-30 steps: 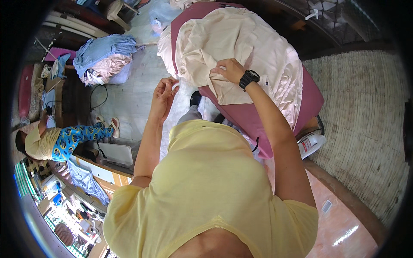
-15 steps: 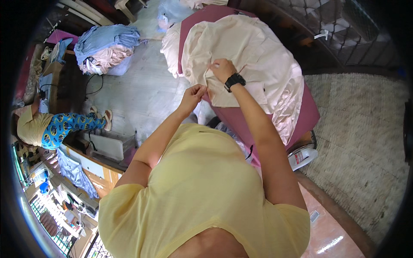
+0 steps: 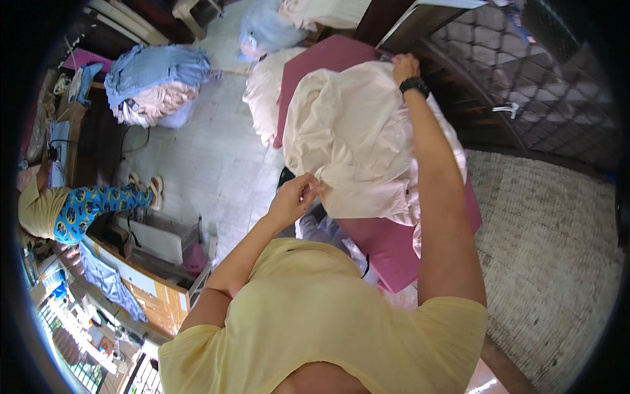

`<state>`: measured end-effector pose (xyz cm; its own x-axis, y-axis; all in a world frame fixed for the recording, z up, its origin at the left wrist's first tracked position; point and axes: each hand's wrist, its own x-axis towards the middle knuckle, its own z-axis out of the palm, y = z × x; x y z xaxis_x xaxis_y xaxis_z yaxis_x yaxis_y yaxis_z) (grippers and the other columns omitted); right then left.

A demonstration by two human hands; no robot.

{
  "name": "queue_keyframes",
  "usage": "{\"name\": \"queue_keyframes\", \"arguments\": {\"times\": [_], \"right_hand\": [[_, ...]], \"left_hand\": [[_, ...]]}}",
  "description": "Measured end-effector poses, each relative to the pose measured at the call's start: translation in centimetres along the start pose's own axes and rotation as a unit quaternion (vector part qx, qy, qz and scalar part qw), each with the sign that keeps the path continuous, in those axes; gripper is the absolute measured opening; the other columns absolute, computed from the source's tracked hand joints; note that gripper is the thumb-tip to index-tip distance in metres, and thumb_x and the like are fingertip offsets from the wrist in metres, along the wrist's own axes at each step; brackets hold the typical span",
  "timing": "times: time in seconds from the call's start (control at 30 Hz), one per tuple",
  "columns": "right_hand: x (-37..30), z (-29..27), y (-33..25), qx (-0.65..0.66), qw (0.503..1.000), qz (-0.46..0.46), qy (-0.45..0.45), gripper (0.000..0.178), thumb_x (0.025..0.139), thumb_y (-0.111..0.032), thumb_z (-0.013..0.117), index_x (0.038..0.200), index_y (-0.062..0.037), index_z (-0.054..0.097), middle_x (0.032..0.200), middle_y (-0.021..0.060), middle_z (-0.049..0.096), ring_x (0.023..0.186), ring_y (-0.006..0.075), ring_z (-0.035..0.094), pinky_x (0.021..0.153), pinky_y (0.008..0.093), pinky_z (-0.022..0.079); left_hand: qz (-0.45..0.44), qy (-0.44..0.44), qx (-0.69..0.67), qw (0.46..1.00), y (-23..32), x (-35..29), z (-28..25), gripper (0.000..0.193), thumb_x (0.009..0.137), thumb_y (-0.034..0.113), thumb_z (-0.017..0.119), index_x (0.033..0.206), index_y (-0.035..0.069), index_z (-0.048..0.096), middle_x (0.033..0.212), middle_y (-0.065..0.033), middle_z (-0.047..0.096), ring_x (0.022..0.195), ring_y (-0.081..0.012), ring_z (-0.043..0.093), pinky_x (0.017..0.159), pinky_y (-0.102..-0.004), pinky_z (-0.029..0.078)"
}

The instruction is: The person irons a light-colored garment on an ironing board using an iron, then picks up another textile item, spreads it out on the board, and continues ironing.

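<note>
A cream cloth garment [image 3: 357, 125] lies rumpled over a maroon padded table [image 3: 374, 240] in front of me. At its near left edge, my left hand [image 3: 293, 200] has curled fingers pinched at the cloth. My right arm stretches across the garment's right side. At the table's far edge, my right hand [image 3: 405, 69], with a dark watch [image 3: 415, 85] on the wrist, is closed. A small item by its fingertips is too small to make out.
More pale cloth [image 3: 262, 92] bulges out beside the table's left. A heap of blue and pink clothes [image 3: 157, 79] sits on the floor at left. Another person [image 3: 98, 203] stands at far left. A lattice metal gate [image 3: 525, 85] borders the right, above a woven mat [image 3: 545, 262].
My right hand has left the middle of the garment and reached to the table's far edge. My left hand stays by the near left edge of the cloth. The view has shifted.
</note>
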<state>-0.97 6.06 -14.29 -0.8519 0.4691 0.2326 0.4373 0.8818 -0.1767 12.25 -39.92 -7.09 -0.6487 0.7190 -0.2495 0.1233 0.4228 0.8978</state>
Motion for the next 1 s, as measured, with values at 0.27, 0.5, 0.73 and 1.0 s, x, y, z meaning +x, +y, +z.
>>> {"name": "queue_keyframes", "arguments": {"times": [0.27, 0.5, 0.73, 1.0], "right_hand": [[2.6, 2.3, 0.1, 0.017, 0.992, -0.1, -0.073, 0.014, 0.086, -0.027, 0.066, 0.087, -0.0138, 0.07, 0.107, 0.0153, 0.065, 0.098, 0.0377, 0.06, 0.087, 0.0488, 0.048], [-9.7, -11.0, -11.2, 0.427, 0.903, -0.028, -0.033, 0.015, 0.094, -0.012, 0.056, 0.105, -0.0039, 0.05, 0.106, 0.0101, 0.066, 0.09, 0.0235, 0.062, 0.077, 0.0372, 0.05], [-26.3, -13.7, -13.5, 0.383, 0.89, -0.073, -0.237, 0.027, 0.09, -0.028, 0.065, 0.109, -0.0116, 0.058, 0.096, 0.011, 0.065, 0.086, 0.0342, 0.064, 0.073, 0.0402, 0.051], [-29.0, -12.4, -15.3, 0.204, 0.946, -0.205, -0.148, 0.014, 0.088, -0.027, 0.064, 0.096, -0.0155, 0.067, 0.079, 0.0052, 0.058, 0.069, 0.0282, 0.063, 0.059, 0.0412, 0.05]], "left_hand": [[0.051, -0.045, -0.013, 0.998, -0.7, 0.2, -1.8, 0.015, 0.089, 0.01, 0.065, 0.101, 0.003, 0.062, 0.098, -0.0117, 0.065, 0.066, -0.0267, 0.061, 0.061, -0.0367, 0.049], [-0.016, -0.019, -0.013, 1.0, -0.4, 0.0, -1.2, 0.013, 0.091, 0.012, 0.063, 0.099, 0.002, 0.066, 0.092, -0.0122, 0.066, 0.066, -0.0241, 0.06, 0.061, -0.0339, 0.049], [-0.079, 0.043, -0.11, 0.99, -1.7, 0.9, 0.1, 0.022, 0.095, 0.018, 0.063, 0.097, -0.003, 0.067, 0.069, 0.0033, 0.055, 0.063, -0.0036, 0.042, 0.055, -0.0223, 0.035], [-0.094, 0.034, -0.133, 0.986, -1.5, 1.1, 0.1, 0.024, 0.096, 0.02, 0.062, 0.1, -0.003, 0.068, 0.072, 0.0051, 0.055, 0.065, -0.0028, 0.041, 0.058, -0.021, 0.035]]}}
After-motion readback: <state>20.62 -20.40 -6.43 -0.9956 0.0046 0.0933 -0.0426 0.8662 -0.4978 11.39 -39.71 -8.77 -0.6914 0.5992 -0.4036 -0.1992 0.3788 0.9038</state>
